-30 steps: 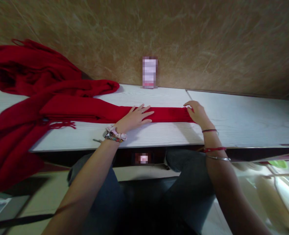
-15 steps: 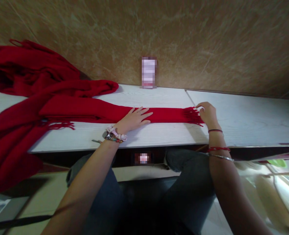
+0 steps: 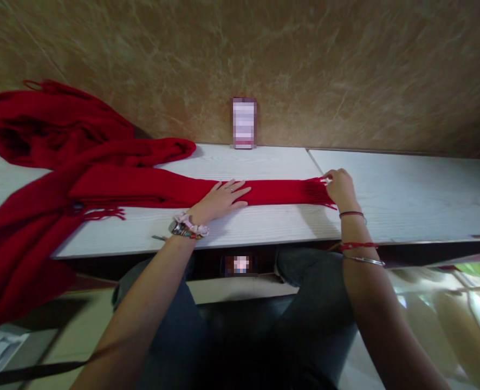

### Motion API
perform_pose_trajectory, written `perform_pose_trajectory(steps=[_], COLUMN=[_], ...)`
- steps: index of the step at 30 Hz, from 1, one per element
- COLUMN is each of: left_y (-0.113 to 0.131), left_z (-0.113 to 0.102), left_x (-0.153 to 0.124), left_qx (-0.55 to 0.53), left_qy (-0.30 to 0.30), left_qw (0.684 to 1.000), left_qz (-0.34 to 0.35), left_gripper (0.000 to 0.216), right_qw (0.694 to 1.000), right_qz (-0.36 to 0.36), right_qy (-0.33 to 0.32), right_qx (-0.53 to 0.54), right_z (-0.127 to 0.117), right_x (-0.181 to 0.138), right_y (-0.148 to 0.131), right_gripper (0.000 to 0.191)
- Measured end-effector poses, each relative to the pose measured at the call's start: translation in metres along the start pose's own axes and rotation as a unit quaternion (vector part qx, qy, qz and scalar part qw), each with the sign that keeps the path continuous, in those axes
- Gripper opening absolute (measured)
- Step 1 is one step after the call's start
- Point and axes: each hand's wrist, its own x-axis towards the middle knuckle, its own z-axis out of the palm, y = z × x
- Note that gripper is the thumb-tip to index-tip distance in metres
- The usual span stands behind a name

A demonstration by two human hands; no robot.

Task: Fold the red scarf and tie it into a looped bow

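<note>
Left hand [image 3: 220,203] splayed flat on red scarf [image 3: 278,192], grip empty; right hand [image 3: 341,187], three o'clock, curled at fringe [image 3: 315,190] (hold unclear).

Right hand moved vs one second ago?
Yes: the right hand has moved rightward, farther from the table seam, and is now at the red fringe.

Scarf [image 3: 283,192]: I saw plain red, its fringe [image 3: 316,190] red too.
Heap of cloth [image 3: 81,130]: at ten o'clock, the same red.
Tabletop [image 3: 406,200]: my feed showed white with faint grey grain.
Wall [image 3: 345,70]: at twelve o'clock, brown with pale veins.
Jeans [image 3: 315,295]: toward five o'clock, I saw grey-blue.
Scrunchie [image 3: 201,230]: at eight o'clock, pale pink.
Wristband [image 3: 357,246]: toward four o'clock, red.
</note>
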Motion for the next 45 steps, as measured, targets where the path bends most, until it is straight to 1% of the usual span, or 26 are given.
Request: perform_pose_trajectory(steps=[1,2,4,6,7,10,12,13,15,17,19,21,23,26,28,29,31,32,33,35,36,37,39,42,43,45], left_y=[0.0,0.0,0.0,0.0,-0.001,-0.002,-0.002,-0.001,0.0,0.001,0.001,0.001,0.0,0.0,0.001,0.002,0.002,0.002,0.002,0.001,0.001,0.0,0.0,0.001,0.001,0.001], left_z=[0.0,0.0,0.0,0.0,0.0,0.001,0.002,0.002,0.001,0.001,0.0,0.0,0.0,0.0,0.0,0.0,0.0,0.0,0.001,0.001,0.002,0.002,0.001,0.001,0.001,0.001], left_x=[0.0,0.0,0.0,0.0,0.0,0.0,0.0,0.0,0.0,0.0,0.0,0.0,0.0,0.0,0.0,-0.001,-0.001,-0.001,-0.001,0.0,0.0,0.0,-0.001,-0.001,-0.001,-0.001], left_qx=[0.001,0.003,0.006,0.009,0.01,0.013,0.013,0.013,0.015,0.018,0.019,0.02,0.024,0.03,0.032,0.031,0.031,0.031,0.031,0.033,0.035,0.036,0.037,0.037,0.036,0.034], left_qy=[0.002,0.004,0.005,0.003,0.001,0.004,0.005,0.006,0.009,0.008,0.003,-0.002,-0.004,-0.004,-0.002,0.0,0.005,0.007,0.01,0.013,0.013,0.012,0.008,0.006,0.008,0.012], left_qw=[1.0,1.0,1.0,1.0,1.0,1.0,1.0,1.0,1.0,1.0,1.0,1.0,1.0,1.0,0.999,0.999,0.999,0.999,0.999,0.999,0.999,0.999,0.999,0.999,0.999,0.999], left_qz=[-0.001,-0.001,0.002,0.004,0.005,0.008,0.006,0.005,0.003,-0.001,-0.005,-0.006,-0.004,-0.004,-0.005,-0.006,-0.008,-0.008,-0.008,-0.006,-0.006,-0.006,-0.008,-0.006,-0.005,-0.003], left_gripper=[0.052,0.052,0.052,0.051,0.052,0.052,0.053,0.053,0.052,0.052,0.052,0.052,0.052,0.052,0.052,0.052,0.052,0.052,0.051,0.051,0.051,0.051,0.051,0.052,0.052,0.052], right_qw=[1.0,0.999,0.998,0.994,0.992,0.986,0.984,0.985,0.992,0.999,0.999,0.995,0.99,0.976,0.972,0.974,0.987,0.993,0.995,0.991,0.986,0.983,0.979,0.977,0.979,0.986], right_qz=[-0.019,-0.038,-0.051,-0.027,-0.005,0.081,0.125,0.133,0.111,0.049,-0.014,-0.031,0.012,0.116,0.156,0.158,0.12,0.084,0.044,-0.025,-0.038,-0.033,0.021,0.118,0.131,0.125], right_qy=[0.01,0.003,-0.045,-0.097,-0.112,-0.113,-0.092,-0.075,-0.034,-0.014,-0.044,-0.098,-0.133,-0.153,-0.145,-0.127,-0.085,-0.075,-0.081,-0.133,-0.16,-0.18,-0.192,-0.153,-0.129,-0.076], right_qx=[0.019,0.028,0.008,-0.039,-0.062,-0.095,-0.092,-0.081,-0.042,0.004,0.028,0.001,-0.051,-0.101,-0.103,-0.097,-0.067,-0.045,-0.022,0.005,-0.001,-0.016,-0.058,-0.093,-0.093,-0.073], right_z=[0.001,0.003,0.008,0.012,0.012,0.008,0.003,0.0,-0.002,-0.001,0.004,0.007,0.005,-0.009,-0.021,-0.026,-0.03,-0.029,-0.026,-0.015,-0.009,-0.005,-0.001,-0.01,-0.015,-0.025], right_x=[0.002,0.003,0.004,0.003,0.002,-0.002,-0.003,-0.002,0.001,0.004,0.005,0.003,-0.001,-0.006,-0.006,-0.006,-0.003,-0.002,-0.001,0.0,0.001,0.002,0.003,0.003,0.003,0.002], right_y=[-0.008,-0.018,-0.039,-0.053,-0.054,-0.035,-0.015,-0.007,-0.003,-0.016,-0.039,-0.061,-0.069,-0.053,-0.038,-0.034,-0.039,-0.046,-0.056,-0.075,-0.081,-0.083,-0.075,-0.045,-0.037,-0.031], right_gripper=[0.039,0.04,0.039,0.037,0.036,0.038,0.039,0.04,0.041,0.044,0.046,0.045,0.043,0.043,0.043,0.044,0.046,0.048,0.049,0.049,0.048,0.046,0.043,0.043,0.043,0.045])
